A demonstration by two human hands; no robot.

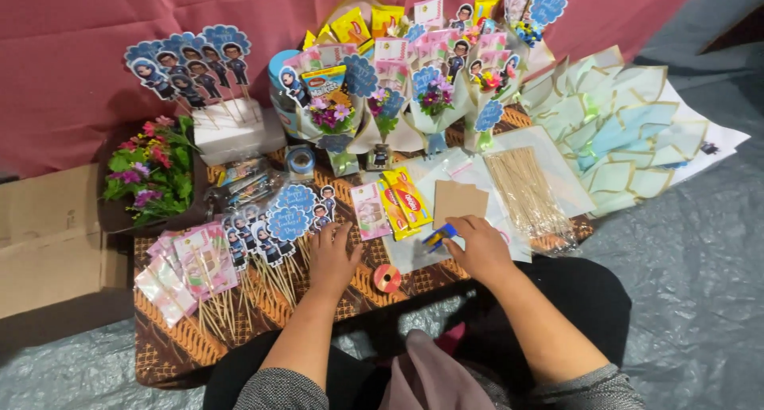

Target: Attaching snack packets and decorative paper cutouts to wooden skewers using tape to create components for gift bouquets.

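Hands (333, 259) palm-down on patterned cloth (171, 342)

One head-worn camera looks steeply down, close over a low craft-covered table (171, 346).

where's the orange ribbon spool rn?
Head view, lower centre: the orange ribbon spool lies on the batik cloth at the table's near edge, between the left hand and right hand.
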